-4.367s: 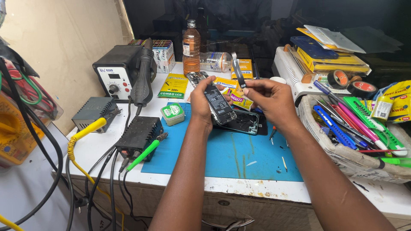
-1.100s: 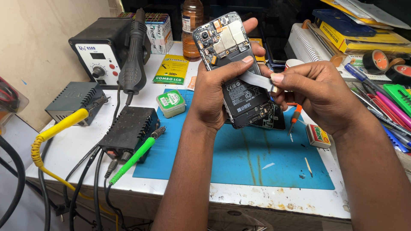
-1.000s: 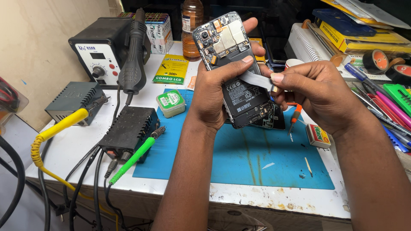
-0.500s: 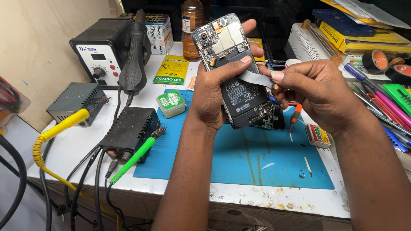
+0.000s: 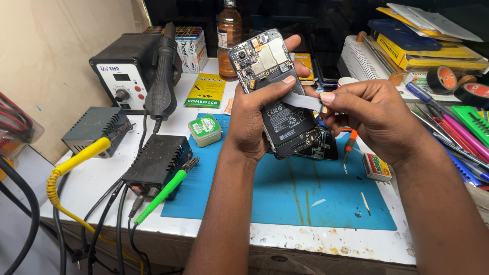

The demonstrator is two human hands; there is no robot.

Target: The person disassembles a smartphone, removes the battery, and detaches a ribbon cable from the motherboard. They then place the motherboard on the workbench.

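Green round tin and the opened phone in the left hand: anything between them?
Only the left hand itself and bare blue mat, head view; tin sits left of phone.

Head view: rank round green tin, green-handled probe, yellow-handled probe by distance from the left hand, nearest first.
Measured from the left hand, which grips the opened phone:
1. Round green tin: on the blue mat's corner, just left of the wrist.
2. Green-handled probe: lower left, lying off the black box toward the table's front edge.
3. Yellow-handled probe: far left, by the grey box.

Probably a phone-repair workshop: hot-air station [image 5: 127, 76], soldering irons [image 5: 163, 196], blue mat [image 5: 285, 198].
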